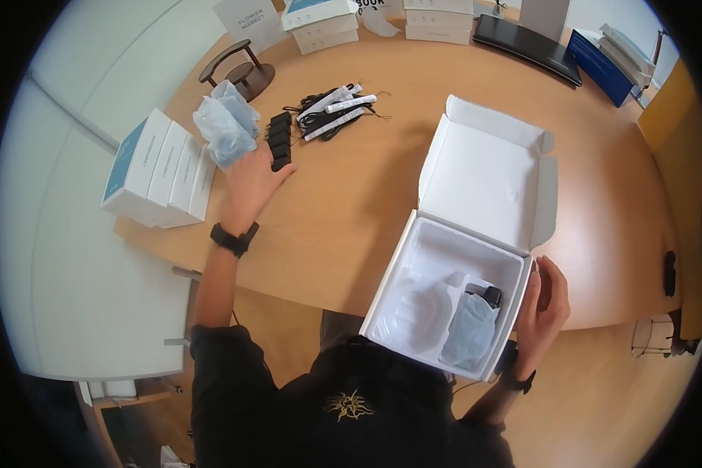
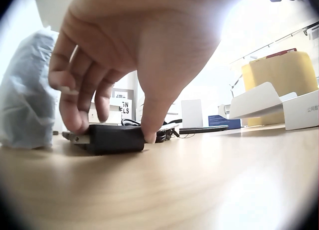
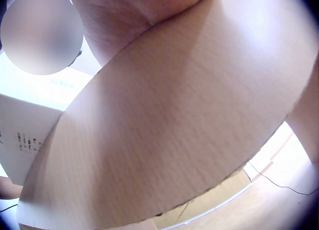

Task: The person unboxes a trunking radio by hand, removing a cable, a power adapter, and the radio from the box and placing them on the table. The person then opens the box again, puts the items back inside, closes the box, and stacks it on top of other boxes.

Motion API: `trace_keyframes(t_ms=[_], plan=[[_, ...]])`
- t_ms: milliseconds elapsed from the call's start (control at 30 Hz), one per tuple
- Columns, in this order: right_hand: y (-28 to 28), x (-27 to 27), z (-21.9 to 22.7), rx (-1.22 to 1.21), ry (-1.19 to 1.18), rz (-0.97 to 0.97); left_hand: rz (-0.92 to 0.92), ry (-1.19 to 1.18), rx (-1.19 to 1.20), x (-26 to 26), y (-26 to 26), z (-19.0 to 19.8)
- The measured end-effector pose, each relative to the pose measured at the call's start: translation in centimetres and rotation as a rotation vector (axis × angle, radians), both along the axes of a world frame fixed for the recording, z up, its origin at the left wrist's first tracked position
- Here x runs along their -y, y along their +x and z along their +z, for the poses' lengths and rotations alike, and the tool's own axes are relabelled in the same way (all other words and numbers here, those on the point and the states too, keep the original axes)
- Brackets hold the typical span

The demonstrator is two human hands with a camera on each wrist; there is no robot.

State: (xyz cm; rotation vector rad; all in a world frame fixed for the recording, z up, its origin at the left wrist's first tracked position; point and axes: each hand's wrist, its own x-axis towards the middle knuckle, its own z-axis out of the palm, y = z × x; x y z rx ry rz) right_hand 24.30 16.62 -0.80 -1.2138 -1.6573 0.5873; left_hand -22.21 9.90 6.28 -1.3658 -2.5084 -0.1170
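My left hand (image 1: 249, 187) reaches to a row of small black power adapters (image 1: 278, 134). In the left wrist view, thumb and fingertips pinch the ends of one black adapter (image 2: 117, 139) low over the table; metal shows at its left end. A bluish-white wrapped bundle (image 1: 226, 129) is just beside that hand. The open white box (image 1: 487, 234) has its lid folded back. Its moulded tray (image 1: 413, 304) holds a pale-blue bagged item (image 1: 472, 331) with a black part (image 1: 491, 296) sticking out. At the box's right wall, my right hand (image 1: 544, 308) rests with loosely bent fingers.
White boxes (image 1: 160, 171) stand at the left edge. Black cables with white wraps (image 1: 335, 113) lie beyond the adapters, near a dark wooden stand (image 1: 246, 74). More boxes (image 1: 320, 23), a black laptop (image 1: 526, 48) and a blue folder (image 1: 600, 66) line the back.
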Motion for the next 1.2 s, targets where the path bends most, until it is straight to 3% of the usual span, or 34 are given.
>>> trace_keyframes(t_ms=[467,600,700,767,800,867,900,967,1000,1067,1200], plan=[[0.1,0.0,-0.1,-0.02,0.0,0.013,-0.072,0.102,0.011,0.2,-1.0,-0.7],[0.0,0.0,0.1,-0.024,0.001,0.012,-0.033,0.097,0.015,0.4,1.0,1.3],[-0.1,0.2,0.4,-0.023,-0.022,-0.005,-0.098,0.238,0.127,0.9,4.0,2.9],[-0.1,0.1,0.4,0.009,0.011,-0.024,-0.331,0.283,0.404,1.5,7.5,4.8],[-0.1,-0.1,0.3,0.027,0.06,-0.008,-0.348,0.27,0.429,1.7,9.0,5.3],[-0.1,-0.1,0.3,0.054,0.066,-0.031,-0.847,0.167,0.334,2.2,11.8,5.8],[-0.1,-0.2,0.3,0.052,0.071,-0.029,-0.855,0.17,0.352,2.3,13.3,5.8],[-0.3,0.0,0.5,0.032,0.062,-0.026,-1.175,0.012,0.312,2.3,16.6,5.7],[-0.3,0.0,0.5,0.038,0.063,-0.029,-1.177,0.015,0.317,2.2,18.0,5.5],[-0.2,-0.1,0.3,0.025,0.057,-0.013,-1.371,-0.094,0.315,1.9,20.6,5.3],[0.0,-0.1,0.5,0.046,0.059,-0.001,-1.423,-0.232,0.313,0.2,23.6,4.3]])
